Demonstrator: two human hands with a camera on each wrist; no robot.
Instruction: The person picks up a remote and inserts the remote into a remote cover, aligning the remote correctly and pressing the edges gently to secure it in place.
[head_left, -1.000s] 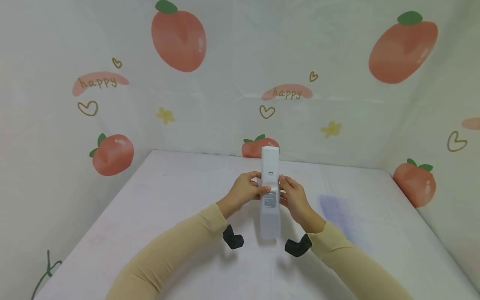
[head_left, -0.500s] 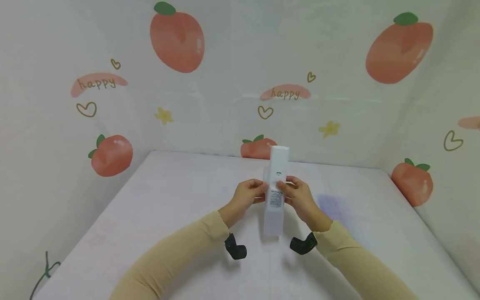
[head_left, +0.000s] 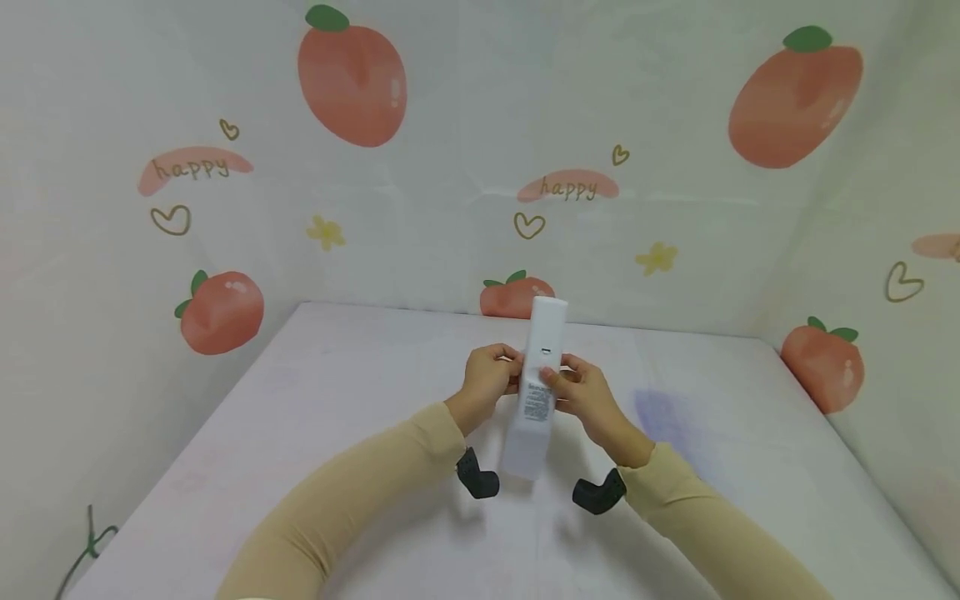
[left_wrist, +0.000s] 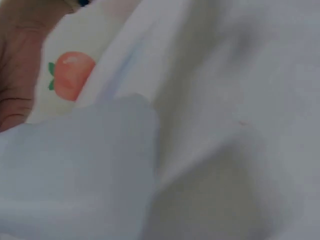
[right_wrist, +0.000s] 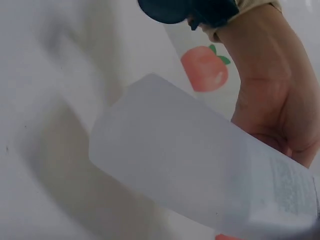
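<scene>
A long white device (head_left: 545, 333) with a small port and a printed label stands between both hands in the head view, its top leaning right. Its lower part looks frosted. My right hand (head_left: 596, 404) grips its right side, thumb on the labelled face, other fingers partly hidden behind. At the left edge my left hand (head_left: 483, 379) holds it with bent fingers; their tips are partly hidden. The left wrist view shows the device's smooth lower end (left_wrist: 90, 175) close up. In the right wrist view, the frosted end (right_wrist: 175, 145) lies in front of the right palm (right_wrist: 265, 100).
A white-covered table (head_left: 360, 358) lies beneath, with a purplish patch (head_left: 667, 421) on the right. White curtains with printed fruit (head_left: 352, 87) surround it on the visible sides. Black wrist cameras (head_left: 477, 475) hang under both sleeves. A green cord (head_left: 92, 542) shows at lower left.
The device shifted right, then back left, and now leans with its lower end to the left. My right thumb has come onto the labelled face; my left thumb has left it for the edge.
</scene>
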